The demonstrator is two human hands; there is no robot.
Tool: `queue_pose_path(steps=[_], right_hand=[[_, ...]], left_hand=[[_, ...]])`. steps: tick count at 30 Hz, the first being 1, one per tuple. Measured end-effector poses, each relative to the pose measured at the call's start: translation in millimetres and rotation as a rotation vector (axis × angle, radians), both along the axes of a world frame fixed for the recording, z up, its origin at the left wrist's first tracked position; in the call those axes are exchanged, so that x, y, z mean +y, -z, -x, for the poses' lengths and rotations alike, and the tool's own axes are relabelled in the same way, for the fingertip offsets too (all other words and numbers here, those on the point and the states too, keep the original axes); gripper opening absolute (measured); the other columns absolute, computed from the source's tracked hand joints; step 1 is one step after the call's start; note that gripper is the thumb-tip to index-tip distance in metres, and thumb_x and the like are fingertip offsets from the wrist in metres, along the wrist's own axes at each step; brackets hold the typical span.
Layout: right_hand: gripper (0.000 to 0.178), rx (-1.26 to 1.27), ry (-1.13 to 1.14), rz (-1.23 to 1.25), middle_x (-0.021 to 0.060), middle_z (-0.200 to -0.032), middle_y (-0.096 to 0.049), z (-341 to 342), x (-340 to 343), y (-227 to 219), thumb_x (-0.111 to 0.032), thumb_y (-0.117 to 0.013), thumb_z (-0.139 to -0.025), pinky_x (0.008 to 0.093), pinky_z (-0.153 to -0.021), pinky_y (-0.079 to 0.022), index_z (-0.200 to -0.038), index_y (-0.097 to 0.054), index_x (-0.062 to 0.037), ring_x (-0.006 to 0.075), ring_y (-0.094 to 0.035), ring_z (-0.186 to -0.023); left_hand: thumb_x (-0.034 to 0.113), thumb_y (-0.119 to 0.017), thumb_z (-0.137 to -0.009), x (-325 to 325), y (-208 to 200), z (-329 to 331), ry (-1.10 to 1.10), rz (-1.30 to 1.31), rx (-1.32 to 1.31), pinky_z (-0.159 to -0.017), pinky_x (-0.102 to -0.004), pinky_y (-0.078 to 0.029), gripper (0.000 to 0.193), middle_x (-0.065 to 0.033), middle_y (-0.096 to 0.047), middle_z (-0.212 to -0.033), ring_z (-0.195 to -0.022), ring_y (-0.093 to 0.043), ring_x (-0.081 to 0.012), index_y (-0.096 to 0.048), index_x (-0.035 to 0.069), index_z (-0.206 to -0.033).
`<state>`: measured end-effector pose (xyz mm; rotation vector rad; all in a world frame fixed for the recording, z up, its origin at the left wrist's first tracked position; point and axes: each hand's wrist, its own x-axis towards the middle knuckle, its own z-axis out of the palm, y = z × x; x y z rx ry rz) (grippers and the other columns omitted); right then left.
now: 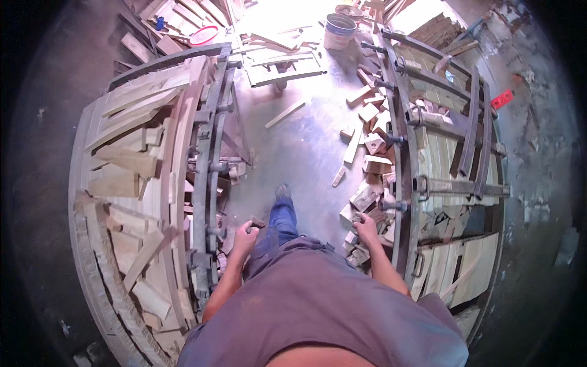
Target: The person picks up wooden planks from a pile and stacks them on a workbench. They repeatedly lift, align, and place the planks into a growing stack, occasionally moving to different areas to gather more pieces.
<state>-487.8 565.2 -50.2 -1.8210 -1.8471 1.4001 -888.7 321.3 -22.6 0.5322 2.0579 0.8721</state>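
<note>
My left hand (pixel 244 238) is low beside my left leg, its fingers curled round a small dark-brown wood block (pixel 257 222) that sticks out past the fingertips. On the other side, my right hand (pixel 366 230) hangs at the edge of a heap of wood offcuts (pixel 367 191). Its fingers are bent inward, and what they hold, if anything, is too small to make out. A pale block (pixel 348 212) lies right by those fingertips.
Clamp racks flank me: a left one (pixel 211 153) beside stacked boards (pixel 147 79), and a right one (pixel 400 134) with bars across clamped planks. Ahead, a loose stick (pixel 285 114) lies on the floor, before a low stand (pixel 287 76) and a bucket (pixel 340 32).
</note>
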Motion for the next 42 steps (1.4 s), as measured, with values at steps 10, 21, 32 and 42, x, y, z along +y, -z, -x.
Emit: queue_pose_path(steps=[10,21,32,42], right_hand=[[0.047,-0.229,-0.344,0.239,0.0212,-0.111,-0.075,22,129,20,-0.018,-0.066,-0.083,0.0407,-0.091,-0.056,-0.129,-0.069,-0.0063,0.035,-0.073,-0.103],[0.046,-0.193,-0.087,0.113,0.0225,-0.118,-0.074,175,451,29,-0.014,-0.063,-0.085,0.0405,-0.1,-0.054,-0.129,-0.068,-0.0008,0.0341,-0.071,-0.111],[0.047,0.093,-0.108,0.242,0.0206,-0.118,-0.073,356,719,37,-0.008,-0.064,-0.089,0.0371,-0.1,-0.054,-0.135,-0.063,-0.0013,0.0289,-0.071,-0.111],[0.046,-0.164,-0.279,0.534,0.0208,-0.127,-0.071,379,711,23,-0.005,-0.064,-0.09,0.038,-0.107,-0.05,-0.136,-0.063,-0.0013,0.0305,-0.068,-0.121]], left_hand=[[0.022,-0.068,-0.088,273,33,104,-0.051,0.023,-0.211,-0.096,-0.0359,-0.054,0.059,-0.025,-0.072,-0.122,-0.109,-0.071,-0.0274,-0.06,-0.009,-0.137],[0.016,-0.068,-0.093,685,19,243,-0.124,-0.185,-0.202,-0.072,-0.0276,-0.053,0.066,-0.0072,-0.073,-0.097,-0.079,-0.065,-0.0122,-0.045,-0.012,-0.149],[0.014,-0.069,-0.091,859,113,295,-0.405,0.075,-0.472,-0.063,-0.0286,-0.055,0.084,-0.0128,-0.071,-0.103,-0.081,-0.072,-0.0207,-0.026,-0.003,-0.161],[0.033,-0.085,-0.076,1063,213,399,-0.555,0.142,-0.113,-0.122,-0.0415,-0.036,0.11,-0.0273,-0.039,-0.16,-0.147,-0.042,-0.0366,-0.025,-0.006,-0.159]])
